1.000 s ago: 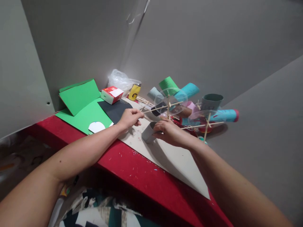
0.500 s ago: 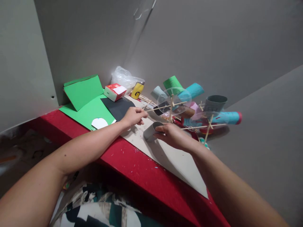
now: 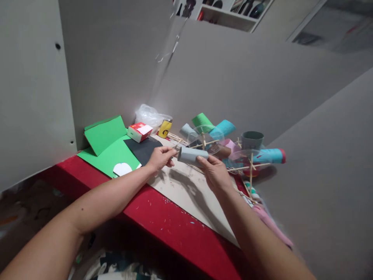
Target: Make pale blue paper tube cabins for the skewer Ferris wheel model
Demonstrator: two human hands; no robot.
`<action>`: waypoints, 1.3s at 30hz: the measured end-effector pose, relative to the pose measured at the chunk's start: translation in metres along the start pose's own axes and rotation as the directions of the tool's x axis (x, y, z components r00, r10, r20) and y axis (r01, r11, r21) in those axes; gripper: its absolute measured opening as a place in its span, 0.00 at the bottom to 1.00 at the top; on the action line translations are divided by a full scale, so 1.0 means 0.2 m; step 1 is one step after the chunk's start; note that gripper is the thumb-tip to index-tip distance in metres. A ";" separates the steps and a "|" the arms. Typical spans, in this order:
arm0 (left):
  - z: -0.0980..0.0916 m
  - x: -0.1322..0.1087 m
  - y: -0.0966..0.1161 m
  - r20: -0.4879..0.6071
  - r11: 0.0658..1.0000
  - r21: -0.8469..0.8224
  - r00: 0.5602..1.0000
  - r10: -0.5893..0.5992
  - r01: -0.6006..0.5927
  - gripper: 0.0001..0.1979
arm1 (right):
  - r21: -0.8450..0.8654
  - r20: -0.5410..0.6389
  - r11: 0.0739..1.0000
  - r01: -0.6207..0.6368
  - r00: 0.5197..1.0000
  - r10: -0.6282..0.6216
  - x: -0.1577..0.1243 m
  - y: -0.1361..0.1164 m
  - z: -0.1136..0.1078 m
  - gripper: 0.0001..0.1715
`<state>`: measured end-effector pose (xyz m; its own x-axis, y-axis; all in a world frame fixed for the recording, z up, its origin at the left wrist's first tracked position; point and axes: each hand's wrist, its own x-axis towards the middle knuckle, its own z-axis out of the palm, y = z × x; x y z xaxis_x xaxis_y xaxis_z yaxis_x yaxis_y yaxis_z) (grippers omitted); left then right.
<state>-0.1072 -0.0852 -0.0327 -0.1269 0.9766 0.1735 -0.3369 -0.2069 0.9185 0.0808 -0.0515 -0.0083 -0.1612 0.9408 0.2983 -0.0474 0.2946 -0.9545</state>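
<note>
My left hand (image 3: 161, 158) pinches the end of a thin wooden stick (image 3: 212, 142). My right hand (image 3: 216, 171) grips a grey cardboard tube (image 3: 192, 155), thumb in front, holding it nearly level above the board. The tube's left end is close to my left fingertips. It covers the middle of the stick; whether the stick runs inside or behind it I cannot tell. Just beyond the hands stands a clear plastic disc (image 3: 190, 134) with crossed sticks tied in its middle. A second clear disc (image 3: 237, 155) with crossed sticks is to the right.
A pale board (image 3: 201, 194) lies on the red table (image 3: 163, 217). Green card (image 3: 106, 134), black paper (image 3: 140, 149), a red-white box (image 3: 140, 131) and a yellow can (image 3: 165, 128) lie left. Coloured tubes (image 3: 223, 129) and a grey cup (image 3: 252, 140) stand along the back wall.
My right hand has lifted the grey tube off the board and tipped it nearly level, towards my left fingertips. The left hand keeps its pinch on the stick. The view has tilted upward.
</note>
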 end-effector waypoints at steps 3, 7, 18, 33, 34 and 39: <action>0.00 -0.01 0.00 0.065 0.999 -0.029 0.997 -0.040 0.042 0.15 | 0.070 -0.014 0.997 -0.009 1.000 0.010 -0.02 0.05 0.04 0.20; 0.00 -0.03 0.00 0.189 0.991 -0.014 0.974 -0.125 0.130 0.27 | 0.191 -0.010 0.980 -0.050 0.999 0.053 -0.05 0.10 0.08 0.18; 0.01 -0.03 -0.01 0.204 0.990 0.100 0.971 -0.122 0.103 0.24 | 0.289 0.064 0.952 -0.099 0.994 0.084 -0.09 0.14 0.09 0.19; 0.05 -0.03 0.05 0.104 0.980 0.149 0.984 -0.146 0.129 0.18 | 0.274 0.019 0.962 -0.013 1.000 0.008 -0.11 0.12 0.11 0.16; 0.05 -0.03 0.05 0.109 0.979 0.157 0.983 -0.151 0.133 0.18 | 0.272 0.015 0.962 -0.012 1.000 0.008 -0.11 0.12 0.10 0.16; 0.05 -0.03 0.05 0.132 0.977 0.173 0.979 -0.152 0.128 0.20 | 0.266 0.005 0.964 -0.011 1.000 0.010 -0.11 0.13 0.10 0.16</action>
<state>-0.1007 -0.0926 -0.0219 0.0504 0.9957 0.0774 -0.1843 -0.0669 0.9806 0.0626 -0.0688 -0.0404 -0.1665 0.9428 0.2887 -0.3058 0.2290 -0.9241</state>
